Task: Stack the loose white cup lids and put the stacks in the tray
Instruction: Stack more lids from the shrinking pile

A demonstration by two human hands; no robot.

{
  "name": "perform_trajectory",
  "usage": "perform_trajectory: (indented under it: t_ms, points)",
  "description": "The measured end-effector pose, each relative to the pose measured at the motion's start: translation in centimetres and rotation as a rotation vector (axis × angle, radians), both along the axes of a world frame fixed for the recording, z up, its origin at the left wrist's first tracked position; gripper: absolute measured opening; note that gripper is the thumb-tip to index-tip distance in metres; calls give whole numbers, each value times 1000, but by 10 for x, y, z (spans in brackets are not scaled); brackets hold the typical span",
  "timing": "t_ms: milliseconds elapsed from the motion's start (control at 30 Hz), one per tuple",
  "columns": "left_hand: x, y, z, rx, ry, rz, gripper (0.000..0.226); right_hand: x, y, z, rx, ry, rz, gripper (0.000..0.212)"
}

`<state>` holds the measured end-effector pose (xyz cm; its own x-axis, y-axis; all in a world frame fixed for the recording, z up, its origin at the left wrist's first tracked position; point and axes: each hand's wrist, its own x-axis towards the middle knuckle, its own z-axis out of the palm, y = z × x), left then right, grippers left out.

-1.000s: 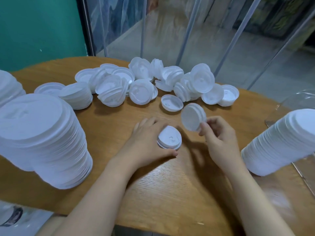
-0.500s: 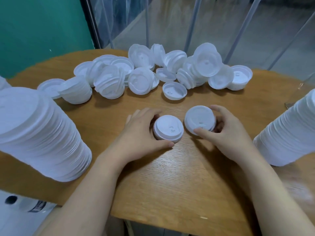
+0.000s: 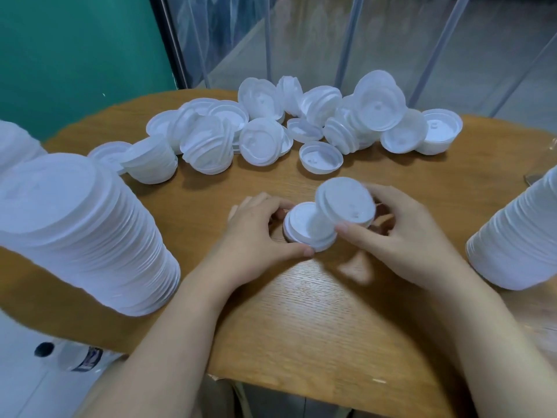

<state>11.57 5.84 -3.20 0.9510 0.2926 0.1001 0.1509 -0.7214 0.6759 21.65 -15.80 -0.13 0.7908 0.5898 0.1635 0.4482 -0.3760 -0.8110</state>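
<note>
Far to the left of the hands a tall stack of lids (image 3: pixel 81 233) leans on the round wooden table (image 3: pixel 301 312), its ribbed white rims packed tight like a coil; behind it, at the frame's left edge, part of a second stack (image 3: pixel 15 140) shows. Beyond the hands a heap of loose lids (image 3: pixel 271 128) runs across the far side of the table: thin, glossy white plastic discs with raised rims, some dome up, some lying hollow side up like shallow bowls, some nested in short slanting piles. One upturned lid (image 3: pixel 321 157) lies alone just beyond the fingers, apart from the heap.

The left hand (image 3: pixel 256 236) curls thumb and fingers round a short stack of lids (image 3: pixel 304 229) resting on the oak-grained tabletop. Just to its right the right hand (image 3: pixel 401 233) pinches a single lid (image 3: pixel 346 200) between thumb and fingers, tilted, with its lower edge touching the top of that short stack.

Bare wood lies open between the wrists and the near table edge, and between the hands and the heap. Well to the right of the right hand a leaning stack (image 3: pixel 518 236) fills the frame's right edge, with a sliver of a clear object (image 3: pixel 542 164) behind it; whether that is the tray I cannot tell
</note>
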Motion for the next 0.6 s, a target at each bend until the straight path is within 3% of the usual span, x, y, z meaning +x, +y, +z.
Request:
perform_trajectory:
  t_ms: [133, 300, 600]
  points:
    - [0, -1, 1, 6, 20, 0, 76, -3, 20, -13, -141, -7, 142, 58]
    - [0, 0, 2, -6, 11, -10, 73, 6, 25, -19, -220, -56, 111, 91]
    - [1, 4, 0, -20, 11, -46, 81, 9, 27, -20, -232, -73, 129, 69]
